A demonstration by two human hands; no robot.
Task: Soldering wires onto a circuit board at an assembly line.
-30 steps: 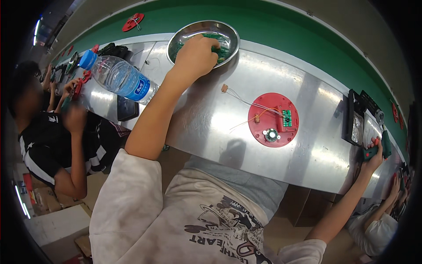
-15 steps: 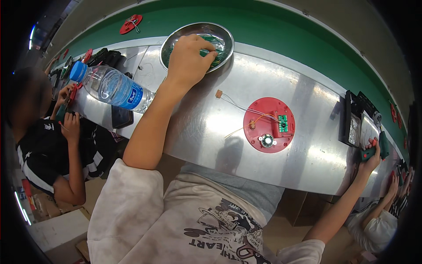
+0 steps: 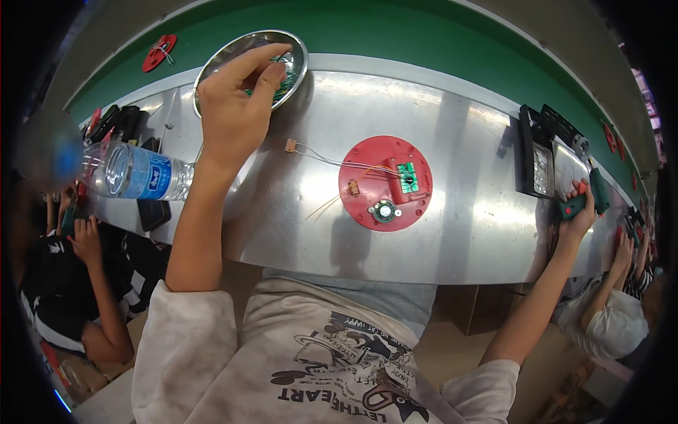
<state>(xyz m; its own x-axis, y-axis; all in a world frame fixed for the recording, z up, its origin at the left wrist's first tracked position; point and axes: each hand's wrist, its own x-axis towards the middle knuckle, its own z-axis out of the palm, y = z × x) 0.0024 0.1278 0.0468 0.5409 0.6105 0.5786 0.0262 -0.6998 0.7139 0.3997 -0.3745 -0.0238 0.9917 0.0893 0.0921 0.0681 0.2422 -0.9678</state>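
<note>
Left hand (image 3: 229, 113) fingertips pinched over green boards in metal bowl (image 3: 212, 65); right hand (image 3: 580, 212) clasps green tool (image 3: 573, 206) far right.

The person wears a pale mottled short-sleeved T-shirt (image 3: 296, 353) (dark cartoon print on front), forearms bare.

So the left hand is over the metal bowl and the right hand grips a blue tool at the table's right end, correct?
Not quite. The head view shows the right hand gripping a green tool, not a blue one. The rest stands: the left hand is over the metal bowl.
</note>
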